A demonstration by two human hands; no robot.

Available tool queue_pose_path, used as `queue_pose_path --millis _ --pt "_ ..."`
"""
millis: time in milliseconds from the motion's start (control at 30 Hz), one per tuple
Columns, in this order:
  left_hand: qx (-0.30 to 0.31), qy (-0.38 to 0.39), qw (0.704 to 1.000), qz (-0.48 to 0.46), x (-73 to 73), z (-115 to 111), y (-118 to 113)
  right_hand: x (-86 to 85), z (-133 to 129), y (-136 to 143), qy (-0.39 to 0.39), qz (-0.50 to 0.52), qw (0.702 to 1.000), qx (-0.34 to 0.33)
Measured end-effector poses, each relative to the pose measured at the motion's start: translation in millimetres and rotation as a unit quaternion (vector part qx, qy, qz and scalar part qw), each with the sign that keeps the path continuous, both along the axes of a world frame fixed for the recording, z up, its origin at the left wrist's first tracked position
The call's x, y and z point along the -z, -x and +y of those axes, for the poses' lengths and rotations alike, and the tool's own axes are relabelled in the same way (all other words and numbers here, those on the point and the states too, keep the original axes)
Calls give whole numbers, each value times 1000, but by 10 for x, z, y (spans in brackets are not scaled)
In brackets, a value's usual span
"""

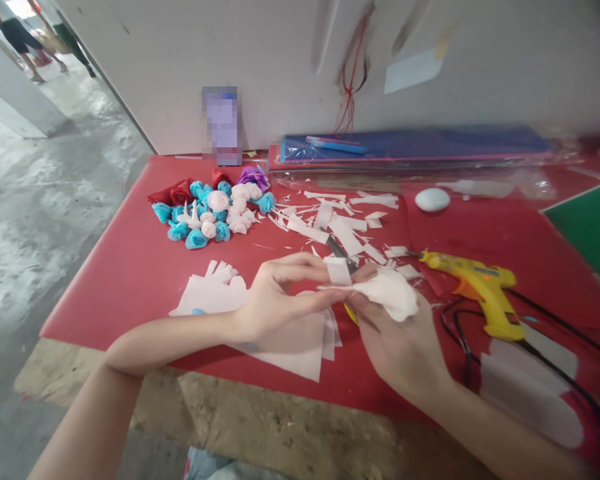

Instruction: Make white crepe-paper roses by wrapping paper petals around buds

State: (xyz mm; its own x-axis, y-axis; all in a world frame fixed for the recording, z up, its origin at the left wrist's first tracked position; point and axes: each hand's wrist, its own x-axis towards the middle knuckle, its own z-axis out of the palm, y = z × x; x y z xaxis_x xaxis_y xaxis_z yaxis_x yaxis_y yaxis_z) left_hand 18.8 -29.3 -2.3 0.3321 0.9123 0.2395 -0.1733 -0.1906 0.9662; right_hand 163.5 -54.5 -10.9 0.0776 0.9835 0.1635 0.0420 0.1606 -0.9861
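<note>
A white paper flower (393, 293) is between my two hands above the red table. My left hand (280, 293) is closed, thumb and fingers pinching its thin twisted tail. At the fingertips stands a small white paper strip (338, 271). My right hand (403, 350) is closed round the base of the flower, most of its fingers hidden. Scissors (337, 248) show grey blades just beyond the hands and a bit of yellow handle below; whether they lie on the table or touch my right hand, I cannot tell. White paper sheets (290, 340) lie under my left forearm.
Finished blue, white, red and purple flowers (197, 237) cluster at the back left. White scraps (345, 233) litter the middle. A yellow glue gun (473, 283) with a black cord lies right, near a white egg-shaped piece (433, 199). A phone (223, 127) leans against the wall.
</note>
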Motion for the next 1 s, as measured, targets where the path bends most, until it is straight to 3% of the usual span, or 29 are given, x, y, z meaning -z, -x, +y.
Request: queue_pose_path --millis 133,267,433,700,867,1000 --pt "19 -65 998 15 23 12 33 75 -30 58 34 92 995 25" --pt "23 -63 998 11 27 11 51 42 -33 77 71 134 988 26" --pt "34 54 998 -26 -37 -6 20 -71 -17 76 74 151 986 10" --pt "31 266 956 -121 -64 -21 -32 -71 -16 25 -10 15 1000 15" --pt "78 308 941 -121 -90 6 -28 -95 -6 7 -51 -48 997 12" --pt "87 293 946 -109 -85 12 -21 -116 6 16 -61 -51 997 16"
